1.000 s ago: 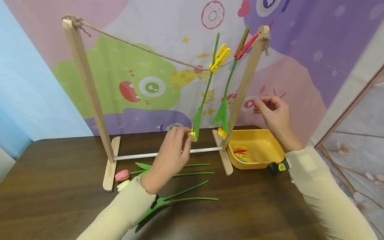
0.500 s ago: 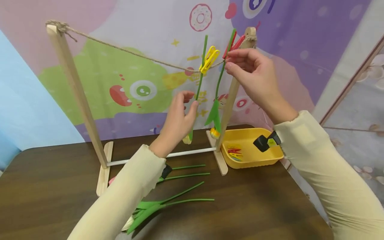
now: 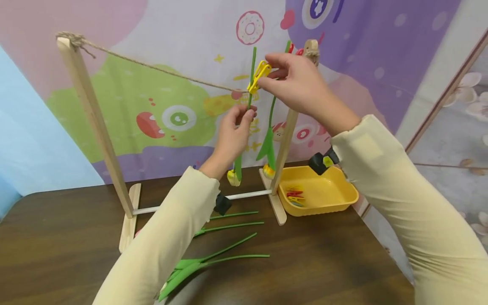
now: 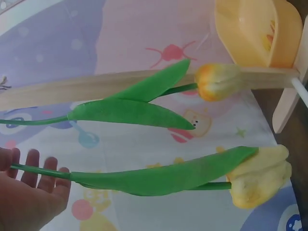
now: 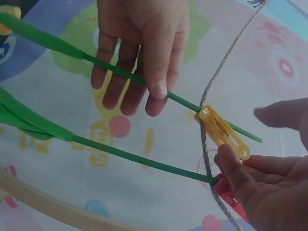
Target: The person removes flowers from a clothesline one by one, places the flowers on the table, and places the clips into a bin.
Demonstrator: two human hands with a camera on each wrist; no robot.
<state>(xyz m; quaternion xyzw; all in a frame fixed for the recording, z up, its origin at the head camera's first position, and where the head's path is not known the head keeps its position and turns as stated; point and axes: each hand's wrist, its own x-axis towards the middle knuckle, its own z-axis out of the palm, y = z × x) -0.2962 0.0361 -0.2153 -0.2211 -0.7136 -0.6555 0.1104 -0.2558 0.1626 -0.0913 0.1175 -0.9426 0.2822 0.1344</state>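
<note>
A yellow tulip hangs head down from the rope, its stem clamped by a yellow clothespin. Between thumb and fingers, my left hand pinches that stem just below the clip. My right hand is at the clip's handle end, thumb and index finger spread apart around it; a fingertip overlaps the handle in the right wrist view. To the right, an orange-yellow tulip hangs from a red clothespin, partly hidden by my right hand.
The rope sags between two wooden posts joined by a white rod. More tulips lie on the table, their stems pointing right, blooms mostly behind my left sleeve. A yellow tray with several clothespins stands right.
My right hand came up from above the tray, past the red clothespin, to the yellow one. My left hand rose from the yellow bloom to the stem and now pinches it.
</note>
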